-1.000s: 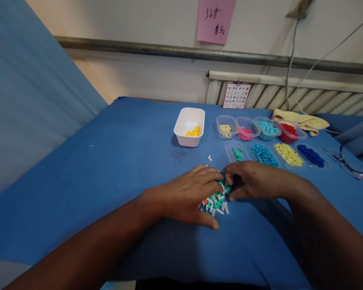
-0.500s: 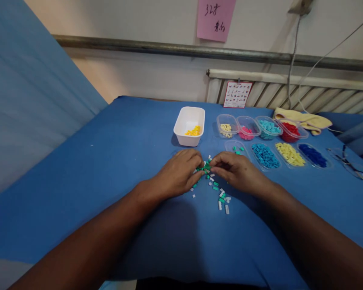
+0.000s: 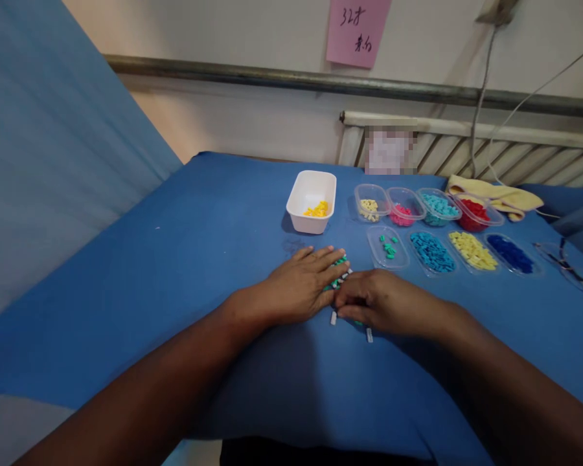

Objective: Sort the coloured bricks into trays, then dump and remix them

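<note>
Fingers spread, the left hand lay flat over small green and white bricks near the table's middle; the right hand curled beside it, any grasp hidden. Beyond sat a clear tub, then a white tub toward the far edge.

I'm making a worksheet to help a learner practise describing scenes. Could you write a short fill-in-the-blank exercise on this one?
1. The right hand is curled by the loose bricks, while the ____ hand has its fingers spread.
2. The small pieces inside the white tub are ____.
3. The handwritten paper on the wall is ____.
4. The yellow cloth lies just behind the container of ____ pieces.

Missing words, in order: left; yellow; pink; red.
</note>
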{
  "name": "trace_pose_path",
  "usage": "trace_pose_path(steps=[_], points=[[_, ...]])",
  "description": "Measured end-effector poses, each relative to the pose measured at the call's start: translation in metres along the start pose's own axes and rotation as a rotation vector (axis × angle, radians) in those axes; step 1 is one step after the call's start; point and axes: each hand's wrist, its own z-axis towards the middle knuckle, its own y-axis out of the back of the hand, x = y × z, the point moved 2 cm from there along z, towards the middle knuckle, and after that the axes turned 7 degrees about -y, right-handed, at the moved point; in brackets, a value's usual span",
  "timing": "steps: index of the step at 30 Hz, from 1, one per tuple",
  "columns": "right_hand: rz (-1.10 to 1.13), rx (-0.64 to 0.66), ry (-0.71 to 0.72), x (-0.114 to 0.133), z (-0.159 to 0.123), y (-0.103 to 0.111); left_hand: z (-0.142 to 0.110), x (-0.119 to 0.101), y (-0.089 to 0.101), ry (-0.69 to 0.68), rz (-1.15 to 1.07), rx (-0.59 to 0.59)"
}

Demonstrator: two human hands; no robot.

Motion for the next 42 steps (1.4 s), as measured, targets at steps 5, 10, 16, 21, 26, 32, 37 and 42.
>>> trace_pose_path(steps=[5, 10, 16, 21, 26, 32, 37, 42], points=[[-0.009, -0.225, 0.009, -0.008, -0.004, 0.021, 0.003, 0.012, 0.011, 0.205, 0.036, -0.023], [-0.016, -0.075, -0.248, -0.036, -0.020, 0.041, 0.001, 0.004, 0.007, 0.185, -0.038, 0.009], [0.041, -0.009, -0.201, -0.039, -0.015, 0.030, 0.001, -0.033, -0.010, -0.035, 0.063, -0.086], [0.075, -0.151, -0.204, -0.039, -0.016, 0.045, 0.004, -0.059, -0.013, -0.227, 0.181, -0.286], [-0.010, -0.360, -0.203, -0.042, -0.012, 0.047, 0.009, -0.075, -0.020, -0.606, 0.249, -0.190], [-0.294, -0.324, -0.187, -0.039, -0.008, 0.035, 0.009, -0.048, -0.010, -0.494, 0.336, -0.203], [-0.369, -0.370, -0.307, -0.036, -0.020, 0.053, 0.004, -0.015, 0.018, -0.264, 0.165, -0.359], [-0.568, -0.170, -0.464, -0.041, -0.024, 0.053, 0.004, 0.005, 0.020, -0.174, 0.016, -0.346]])
